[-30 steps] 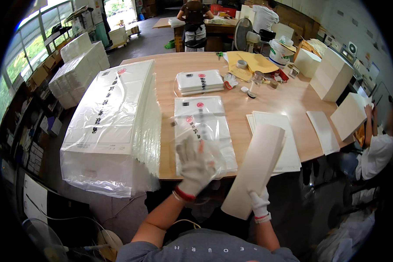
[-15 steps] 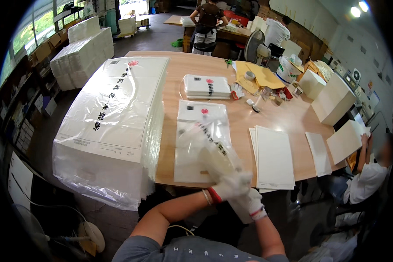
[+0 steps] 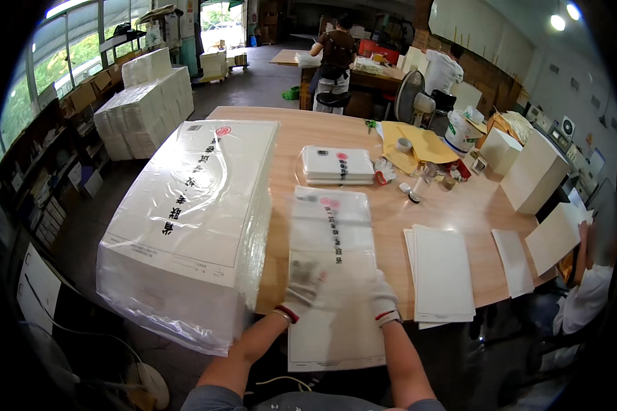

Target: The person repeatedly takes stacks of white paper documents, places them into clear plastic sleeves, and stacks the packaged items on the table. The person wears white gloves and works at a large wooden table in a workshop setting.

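Both hands wear white knit gloves with red cuffs. My left hand (image 3: 301,289) lies flat with fingers spread on a clear plastic bag (image 3: 332,274) that holds a white printed sheet, near the front edge of the wooden table (image 3: 391,219). My right hand (image 3: 382,298) presses on the same bag's right side. The bag's lower end hangs over the table edge. A stack of white cards (image 3: 440,272) sits just right of my right hand.
A large plastic-wrapped pile of white sheets (image 3: 192,219) fills the table's left side. A small wrapped packet (image 3: 337,164), tape rolls and yellow envelopes (image 3: 418,144) lie farther back. White boxes (image 3: 533,175) stand at right, where a seated person (image 3: 596,288) works. Two people stand at a far desk.
A second ago my right hand held a white card out at the right; both hands then met at the bag's near end. Now the card is gone from my hand and both press flat on the bag.
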A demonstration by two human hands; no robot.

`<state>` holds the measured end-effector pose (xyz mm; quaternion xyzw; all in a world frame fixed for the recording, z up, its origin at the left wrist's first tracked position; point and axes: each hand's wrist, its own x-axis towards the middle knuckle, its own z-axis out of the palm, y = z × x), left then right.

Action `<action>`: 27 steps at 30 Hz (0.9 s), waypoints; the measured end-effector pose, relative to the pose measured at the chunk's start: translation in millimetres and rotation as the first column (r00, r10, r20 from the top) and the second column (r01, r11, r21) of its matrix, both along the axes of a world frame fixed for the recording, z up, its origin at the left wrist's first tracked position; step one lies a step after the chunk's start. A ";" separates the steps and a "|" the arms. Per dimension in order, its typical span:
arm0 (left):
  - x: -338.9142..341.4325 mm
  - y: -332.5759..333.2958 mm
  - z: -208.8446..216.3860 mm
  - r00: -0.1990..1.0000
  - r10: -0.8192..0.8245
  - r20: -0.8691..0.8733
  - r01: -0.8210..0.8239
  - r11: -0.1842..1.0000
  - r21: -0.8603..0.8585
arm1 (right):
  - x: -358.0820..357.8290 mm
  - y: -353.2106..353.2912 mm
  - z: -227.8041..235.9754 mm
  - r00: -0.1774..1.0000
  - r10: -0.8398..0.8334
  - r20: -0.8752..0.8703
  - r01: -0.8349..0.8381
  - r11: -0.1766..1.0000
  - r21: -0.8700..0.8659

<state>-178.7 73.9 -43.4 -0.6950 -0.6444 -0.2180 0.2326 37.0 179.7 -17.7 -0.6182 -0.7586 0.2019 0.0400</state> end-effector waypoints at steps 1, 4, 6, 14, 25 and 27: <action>-15.6 -6.1 -3.1 0.986 0.077 0.147 -0.082 0.996 0.030 | -1.6 -9.6 12.7 0.999 0.018 0.036 -0.017 1.000 -0.024; -24.7 -27.3 -5.5 0.501 0.168 0.849 0.023 0.978 -0.207 | 9.8 -34.6 35.5 0.991 0.072 0.112 -0.068 0.997 -0.043; -17.8 -45.1 0.3 0.284 0.195 0.939 0.108 0.966 -0.234 | 30.7 -56.3 18.7 0.987 0.113 0.113 -0.115 0.993 0.003; 25.7 -155.4 18.4 0.458 0.290 0.840 0.165 0.902 -0.400 | 105.0 -166.8 -13.5 0.926 0.369 0.081 -0.371 0.928 0.013; 51.5 -284.1 91.9 0.428 0.409 0.806 0.586 0.553 -0.592 | 141.1 -294.2 36.4 0.779 0.487 -0.396 -0.587 0.787 -0.188; 53.1 -271.2 76.2 0.509 -0.095 0.855 0.494 0.846 -0.200 | 113.2 -273.4 97.9 0.864 0.422 -0.275 -0.477 0.860 -0.179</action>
